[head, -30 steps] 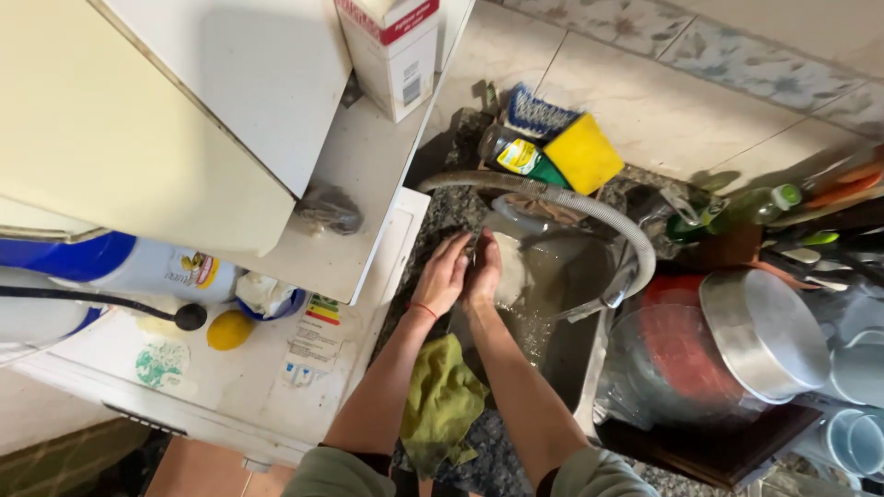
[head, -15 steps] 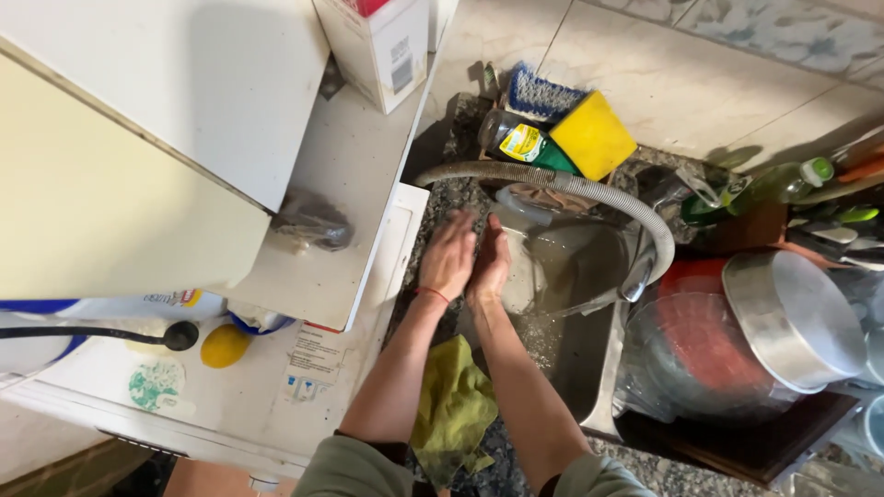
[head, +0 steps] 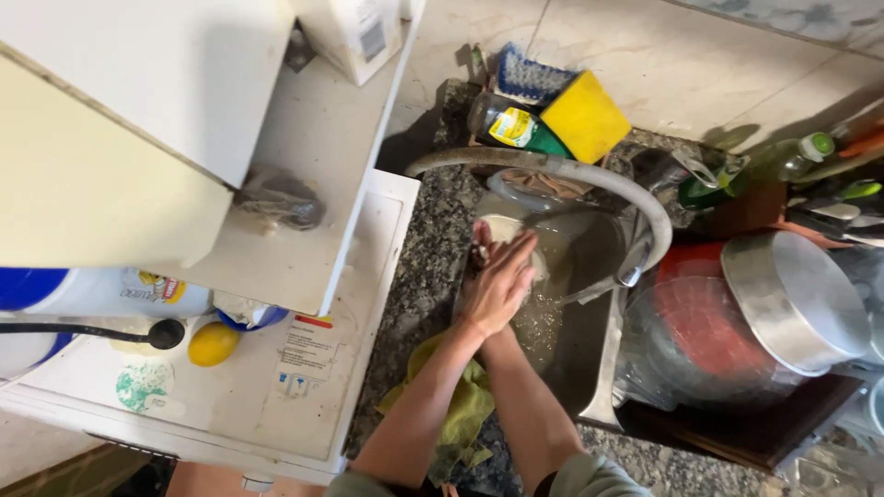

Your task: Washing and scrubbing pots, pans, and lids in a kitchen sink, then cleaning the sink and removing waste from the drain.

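Both my hands are pressed together over a steel sink (head: 589,368). My left hand (head: 502,281) lies on top with its fingers stretched across a pale round object (head: 502,228). Only a few fingertips of my right hand (head: 479,253) show at the left edge, beneath the left hand. The pale object sits at the fingertips, and I cannot tell what it is. A grey curved faucet hose (head: 571,170) arcs over the hands. Its spout (head: 631,271) hangs just to their right.
Behind the sink stand a yellow sponge (head: 585,115), a green soap bottle (head: 516,129) and a blue-white brush (head: 529,78). A green cloth (head: 465,410) lies on the granite counter. A steel pot (head: 792,304) is stacked at right, and a white appliance (head: 304,368) at left.
My hands have shifted slightly: the left palm now covers the right hand, and the pale object shows at the fingertips. The view has moved closer and to the left.
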